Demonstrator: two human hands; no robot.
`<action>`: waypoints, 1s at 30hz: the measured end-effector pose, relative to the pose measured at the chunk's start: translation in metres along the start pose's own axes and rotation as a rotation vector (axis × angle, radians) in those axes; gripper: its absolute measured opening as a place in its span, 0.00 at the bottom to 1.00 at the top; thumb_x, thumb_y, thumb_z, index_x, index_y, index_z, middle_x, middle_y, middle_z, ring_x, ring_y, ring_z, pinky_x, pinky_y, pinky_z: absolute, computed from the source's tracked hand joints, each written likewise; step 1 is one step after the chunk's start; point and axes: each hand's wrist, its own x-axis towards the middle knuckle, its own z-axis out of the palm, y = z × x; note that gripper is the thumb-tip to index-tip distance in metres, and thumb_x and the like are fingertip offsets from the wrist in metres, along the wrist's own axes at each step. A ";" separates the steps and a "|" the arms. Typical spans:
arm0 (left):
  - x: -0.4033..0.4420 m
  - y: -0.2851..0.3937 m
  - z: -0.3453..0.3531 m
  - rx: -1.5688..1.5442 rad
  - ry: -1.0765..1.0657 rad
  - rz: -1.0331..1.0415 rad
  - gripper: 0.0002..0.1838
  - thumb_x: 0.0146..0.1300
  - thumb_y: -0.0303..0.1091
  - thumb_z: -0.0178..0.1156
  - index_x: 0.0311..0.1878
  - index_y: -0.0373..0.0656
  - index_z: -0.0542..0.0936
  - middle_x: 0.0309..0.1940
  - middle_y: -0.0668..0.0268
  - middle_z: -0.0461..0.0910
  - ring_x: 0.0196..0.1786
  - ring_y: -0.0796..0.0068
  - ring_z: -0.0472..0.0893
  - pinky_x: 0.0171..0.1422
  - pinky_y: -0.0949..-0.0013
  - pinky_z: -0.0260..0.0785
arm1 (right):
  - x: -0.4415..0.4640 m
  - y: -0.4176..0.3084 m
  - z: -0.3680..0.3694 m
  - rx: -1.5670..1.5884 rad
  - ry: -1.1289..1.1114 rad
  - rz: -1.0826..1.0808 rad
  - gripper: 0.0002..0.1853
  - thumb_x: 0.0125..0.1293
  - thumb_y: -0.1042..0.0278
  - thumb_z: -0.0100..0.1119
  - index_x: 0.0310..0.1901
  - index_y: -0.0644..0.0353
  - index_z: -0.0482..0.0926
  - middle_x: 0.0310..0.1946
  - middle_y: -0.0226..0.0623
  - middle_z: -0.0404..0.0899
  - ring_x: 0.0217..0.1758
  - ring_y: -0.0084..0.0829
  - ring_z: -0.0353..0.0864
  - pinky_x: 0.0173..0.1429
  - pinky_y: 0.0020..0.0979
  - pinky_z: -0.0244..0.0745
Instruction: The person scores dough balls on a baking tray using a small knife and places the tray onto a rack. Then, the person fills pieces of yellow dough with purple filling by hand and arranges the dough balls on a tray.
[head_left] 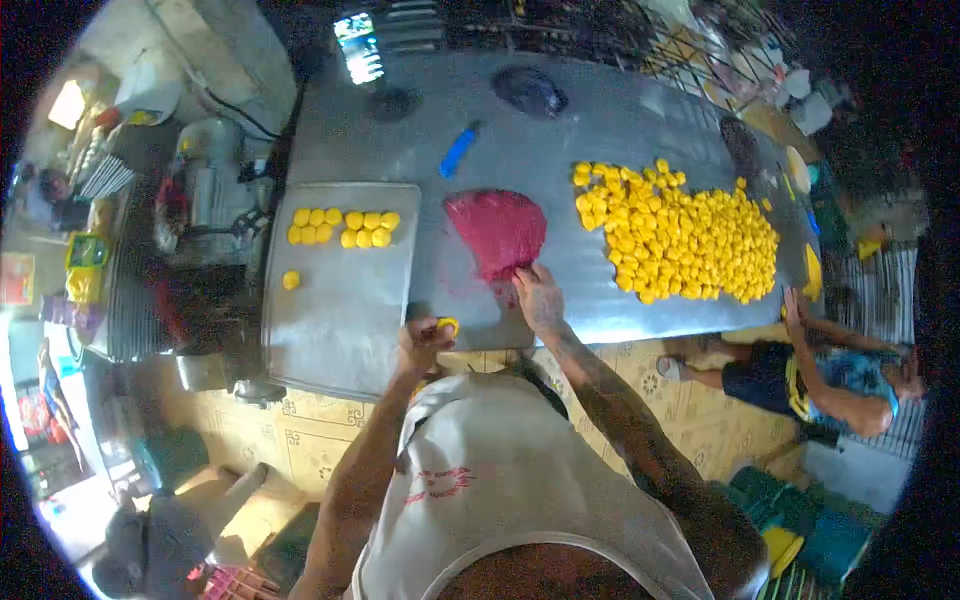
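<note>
My left hand point(424, 345) is closed around a small piece of yellow dough point(447, 326), just past the near right corner of the metal tray point(340, 330). My right hand point(541, 301) reaches to the near edge of a flattened mound of dark red paste point(497, 228). Its fingertips are bunched against the paste; how much they pinch is hard to see. On the tray sit several round yellow dough balls point(317, 225) in two clusters, with a single one nearer me. A large heap of yellow dough pieces point(690, 240) covers the table to the right.
A blue tool or wrapper point(459, 152) lies on the metal table point(420, 110) beyond the paste. Farther back is a dark round patch point(530, 91). A co-worker point(830, 385) stands at the right end, hands at the table edge. Machinery point(210, 200) stands at left.
</note>
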 end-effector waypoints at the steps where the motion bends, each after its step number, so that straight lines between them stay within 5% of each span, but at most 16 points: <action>1: -0.003 0.003 0.007 -0.146 0.003 0.011 0.16 0.62 0.39 0.69 0.39 0.32 0.83 0.30 0.66 0.82 0.34 0.76 0.84 0.35 0.70 0.76 | 0.006 -0.004 -0.011 0.011 0.011 -0.026 0.10 0.64 0.64 0.62 0.44 0.57 0.83 0.43 0.44 0.80 0.47 0.46 0.80 0.48 0.42 0.78; 8: 0.007 -0.026 0.056 -0.063 0.146 0.112 0.15 0.64 0.37 0.67 0.36 0.30 0.82 0.30 0.64 0.82 0.35 0.73 0.83 0.38 0.69 0.79 | 0.041 0.037 -0.016 0.387 -0.384 -0.033 0.11 0.63 0.62 0.65 0.43 0.58 0.85 0.35 0.43 0.84 0.33 0.43 0.83 0.37 0.40 0.78; 10: 0.005 -0.028 0.076 -0.162 0.204 0.042 0.15 0.64 0.37 0.67 0.38 0.30 0.82 0.32 0.64 0.82 0.36 0.72 0.83 0.39 0.68 0.79 | 0.064 0.034 -0.041 0.816 -1.207 0.276 0.13 0.62 0.63 0.67 0.44 0.61 0.85 0.31 0.42 0.86 0.27 0.38 0.82 0.34 0.37 0.77; 13: 0.000 -0.009 0.111 -0.450 0.302 -0.112 0.16 0.64 0.36 0.68 0.43 0.31 0.80 0.36 0.63 0.82 0.39 0.71 0.83 0.42 0.66 0.80 | 0.047 0.010 -0.061 0.898 -0.912 0.128 0.14 0.62 0.65 0.67 0.46 0.63 0.84 0.36 0.39 0.87 0.31 0.32 0.82 0.37 0.34 0.77; 14: -0.002 -0.004 0.120 -0.630 0.327 -0.203 0.17 0.63 0.36 0.69 0.46 0.31 0.80 0.38 0.62 0.82 0.40 0.71 0.83 0.43 0.66 0.80 | 0.041 0.001 -0.072 0.890 -0.661 -0.149 0.13 0.63 0.68 0.66 0.47 0.63 0.85 0.38 0.41 0.87 0.36 0.32 0.83 0.41 0.34 0.77; 15: -0.001 -0.005 0.125 -0.636 0.344 -0.193 0.17 0.63 0.36 0.69 0.46 0.31 0.80 0.38 0.62 0.82 0.40 0.71 0.83 0.43 0.66 0.80 | 0.011 0.003 -0.036 0.999 -0.575 -0.092 0.17 0.63 0.71 0.64 0.54 0.61 0.81 0.36 0.47 0.84 0.40 0.40 0.83 0.44 0.39 0.77; 17: 0.007 -0.011 0.124 -0.402 0.289 0.005 0.18 0.63 0.35 0.69 0.49 0.32 0.79 0.40 0.61 0.82 0.40 0.69 0.84 0.43 0.65 0.81 | 0.018 -0.013 -0.087 0.600 -0.167 -0.662 0.23 0.63 0.72 0.61 0.61 0.61 0.72 0.39 0.52 0.82 0.43 0.51 0.81 0.46 0.44 0.76; 20: 0.017 -0.030 0.113 -0.334 0.315 0.100 0.14 0.63 0.33 0.67 0.45 0.31 0.81 0.36 0.59 0.83 0.38 0.68 0.84 0.43 0.66 0.80 | -0.014 -0.024 -0.086 0.438 -0.649 -0.376 0.28 0.61 0.71 0.61 0.64 0.61 0.67 0.45 0.55 0.79 0.44 0.57 0.79 0.46 0.48 0.75; 21: 0.033 -0.055 0.101 -0.385 0.269 0.189 0.12 0.64 0.31 0.65 0.44 0.31 0.82 0.35 0.58 0.84 0.37 0.69 0.84 0.44 0.66 0.79 | -0.015 -0.027 -0.077 0.496 -0.707 -0.329 0.28 0.61 0.70 0.62 0.64 0.61 0.68 0.43 0.51 0.79 0.42 0.50 0.79 0.44 0.44 0.75; 24: 0.020 -0.021 0.088 0.157 0.355 0.057 0.12 0.63 0.35 0.65 0.46 0.40 0.84 0.39 0.63 0.85 0.42 0.67 0.84 0.48 0.69 0.77 | -0.003 -0.023 -0.063 0.860 -1.026 -0.098 0.29 0.63 0.67 0.64 0.66 0.61 0.71 0.37 0.36 0.79 0.34 0.27 0.78 0.37 0.34 0.76; 25: 0.008 -0.015 0.083 -0.318 0.329 0.055 0.12 0.63 0.38 0.65 0.45 0.43 0.85 0.39 0.65 0.84 0.43 0.66 0.83 0.49 0.70 0.75 | 0.023 -0.043 -0.107 0.908 -1.272 0.080 0.26 0.65 0.69 0.62 0.65 0.59 0.73 0.39 0.33 0.79 0.35 0.22 0.76 0.37 0.29 0.76; 26: 0.013 -0.030 0.060 -0.307 0.332 0.090 0.12 0.63 0.38 0.65 0.45 0.43 0.85 0.39 0.65 0.84 0.43 0.66 0.83 0.49 0.70 0.75 | 0.025 -0.053 -0.098 0.914 -1.255 0.044 0.26 0.65 0.69 0.62 0.65 0.59 0.73 0.39 0.33 0.79 0.35 0.22 0.76 0.37 0.29 0.76; 27: 0.031 -0.055 0.027 0.376 0.206 0.520 0.12 0.63 0.40 0.66 0.44 0.44 0.85 0.39 0.66 0.84 0.43 0.68 0.82 0.50 0.71 0.74 | 0.015 -0.056 -0.089 1.065 -1.004 0.184 0.24 0.68 0.70 0.60 0.65 0.59 0.73 0.42 0.33 0.79 0.38 0.22 0.78 0.37 0.28 0.78; 28: 0.034 -0.047 0.014 0.743 0.119 0.703 0.12 0.63 0.41 0.66 0.44 0.44 0.85 0.39 0.66 0.83 0.44 0.68 0.82 0.50 0.72 0.74 | 0.005 -0.059 -0.079 1.199 -0.748 0.323 0.21 0.70 0.71 0.58 0.64 0.59 0.74 0.44 0.34 0.80 0.41 0.21 0.79 0.38 0.26 0.80; 29: 0.036 -0.040 0.001 1.065 0.077 0.935 0.12 0.63 0.41 0.66 0.43 0.45 0.85 0.38 0.66 0.83 0.44 0.69 0.82 0.50 0.72 0.73 | 0.002 -0.069 -0.073 1.194 -0.740 0.301 0.21 0.70 0.71 0.58 0.64 0.59 0.74 0.44 0.34 0.80 0.41 0.21 0.79 0.38 0.26 0.80; 30: 0.015 -0.006 0.002 1.013 0.006 0.881 0.13 0.62 0.41 0.67 0.45 0.45 0.85 0.38 0.66 0.83 0.43 0.70 0.82 0.49 0.72 0.73 | 0.001 -0.081 -0.065 1.315 -0.736 0.387 0.20 0.70 0.70 0.58 0.63 0.60 0.74 0.45 0.34 0.80 0.44 0.23 0.80 0.39 0.27 0.82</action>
